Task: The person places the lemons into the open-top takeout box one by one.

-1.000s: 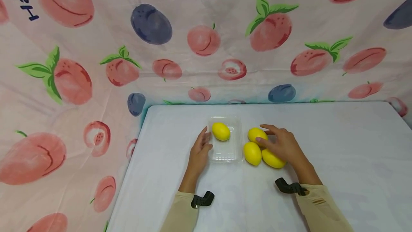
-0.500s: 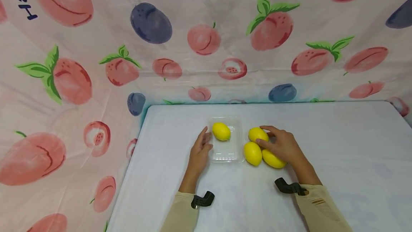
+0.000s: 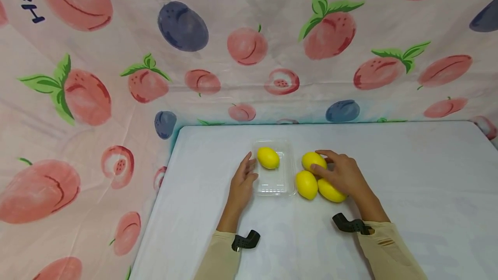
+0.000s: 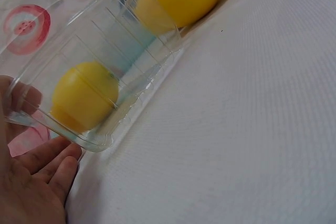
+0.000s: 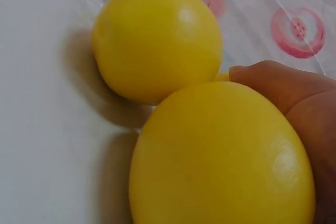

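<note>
A clear plastic container point(image 3: 285, 178) stands on the white table with one lemon point(image 3: 268, 158) in its far left part. Along its left side rests my left hand point(image 3: 242, 185), fingers extended against the wall; the left wrist view shows the fingertips point(image 4: 71, 153) at the container's lower edge. Right of the container, three lemons sit close together. My right hand point(image 3: 344, 176) pinches the back lemon point(image 3: 312, 160) between thumb and fingers. Below it are the front left lemon point(image 3: 306, 185) and the right lemon point(image 3: 330, 191), the latter partly under my hand. In the right wrist view, these two mostly hide the pinched lemon.
The white-covered table point(image 3: 202, 159) ends at a fruit-printed cloth point(image 3: 218, 25) hanging behind it and along the left. Black wrist mounts point(image 3: 246, 240) sit at both sleeve cuffs.
</note>
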Tool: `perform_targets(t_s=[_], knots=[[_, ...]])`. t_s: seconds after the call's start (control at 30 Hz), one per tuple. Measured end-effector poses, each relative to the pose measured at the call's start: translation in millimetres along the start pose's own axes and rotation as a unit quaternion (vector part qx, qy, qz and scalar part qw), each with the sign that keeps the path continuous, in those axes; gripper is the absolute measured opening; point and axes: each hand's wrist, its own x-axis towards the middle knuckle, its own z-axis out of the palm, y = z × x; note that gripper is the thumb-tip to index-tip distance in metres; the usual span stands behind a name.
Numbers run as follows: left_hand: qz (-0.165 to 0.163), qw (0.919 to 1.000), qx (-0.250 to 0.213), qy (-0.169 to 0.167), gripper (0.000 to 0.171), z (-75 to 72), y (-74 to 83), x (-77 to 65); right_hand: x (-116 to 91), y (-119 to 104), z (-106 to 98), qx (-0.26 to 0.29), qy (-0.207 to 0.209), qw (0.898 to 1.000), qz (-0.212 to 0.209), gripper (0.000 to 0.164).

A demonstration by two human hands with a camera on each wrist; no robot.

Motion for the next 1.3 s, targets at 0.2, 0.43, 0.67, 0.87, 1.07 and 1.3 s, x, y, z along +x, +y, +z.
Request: perform_targets(t_s=[0.2,0.43,0.67,0.87,1.07,1.3], knots=[[0.006,1.0,0.0,0.0,0.064,0.6,-1.1,2.2,-2,-4,-4,0.006,0.017,1.0,0.005,0.069],[-0.003,1.0,0.007,0.003,0.064,-0.7,-0.7,2.5,-5,-15,-8,0.01,0.033,0.999,0.01,0.069],[-0.005,1.0,0.006,0.001,0.064,-1.4,-0.4,1.4,-10,-30,-13,0.021,0.059,0.998,-0.007,0.066],[-0.015,0.9998,0.009,0.004,0.064,-1.5,-0.1,1.1,-11,-44,-10,0.041,0.044,0.998,-0.017,0.064],[-0.016,0.9998,0.003,0.006,0.064,-1.2,-0.6,0.2,-9,-53,0,0.06,0.039,0.996,-0.051,0.06],[-0.016,0.9998,0.01,0.003,0.063,0.0,-0.4,0.6,-7,-66,13,0.067,0.04,0.994,-0.073,0.059]])
